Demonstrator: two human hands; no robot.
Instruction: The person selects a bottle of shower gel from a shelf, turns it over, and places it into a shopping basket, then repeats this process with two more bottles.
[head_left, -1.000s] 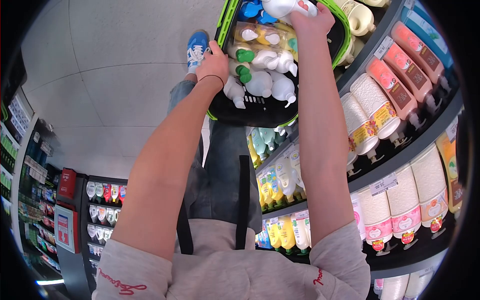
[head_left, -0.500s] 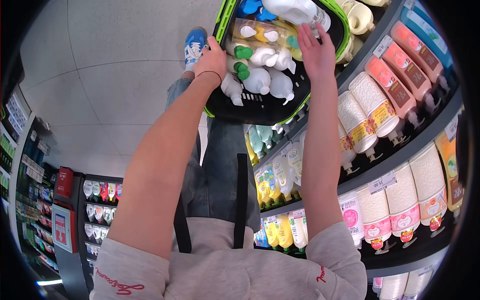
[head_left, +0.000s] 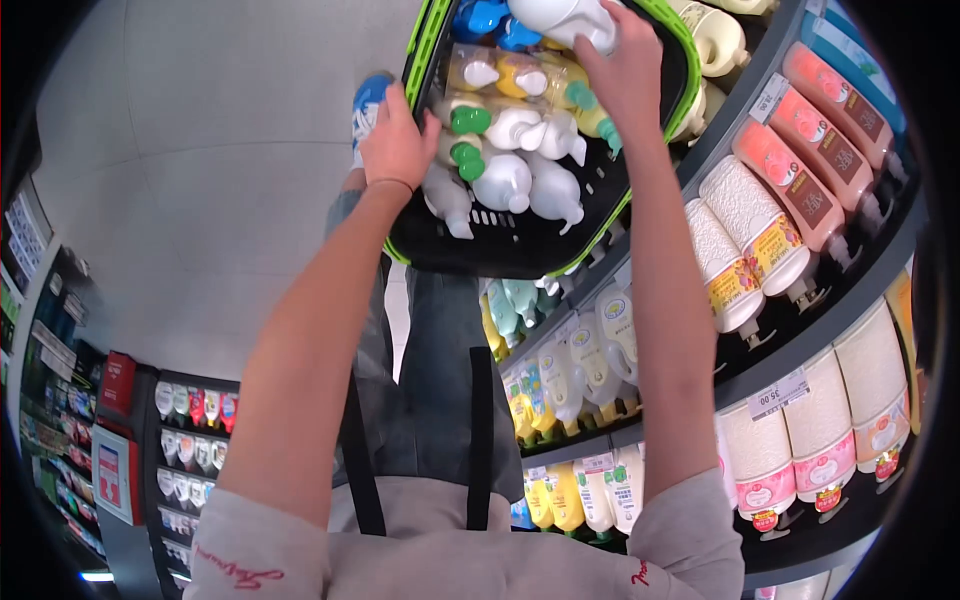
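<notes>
A black basket with a green rim [head_left: 425, 45] holds several bottles lying close together, some with white pumps and two with green caps [head_left: 470, 120]. My left hand [head_left: 395, 145] is closed around the basket's left rim. At the basket's far right, my right hand [head_left: 628, 65] has its thumb and fingers on a large white bottle [head_left: 565, 18]. Below that hand lies a yellowish bottle [head_left: 572, 88] with a teal top. Blue-topped items [head_left: 485, 18] sit in the far left corner of the basket.
Curved shelves [head_left: 740, 385] on the right carry rows of pink [head_left: 800, 190], white and yellow bottles. More shelves [head_left: 190, 400] stand at lower left, beside a red box [head_left: 118, 383]. My blue shoe [head_left: 368, 105] is on the grey floor [head_left: 230, 180], left of the basket.
My right hand has gone from open fingers over the basket to a grip on the white bottle. The bottle has shifted left and up. The basket and left hand appear slightly further left.
</notes>
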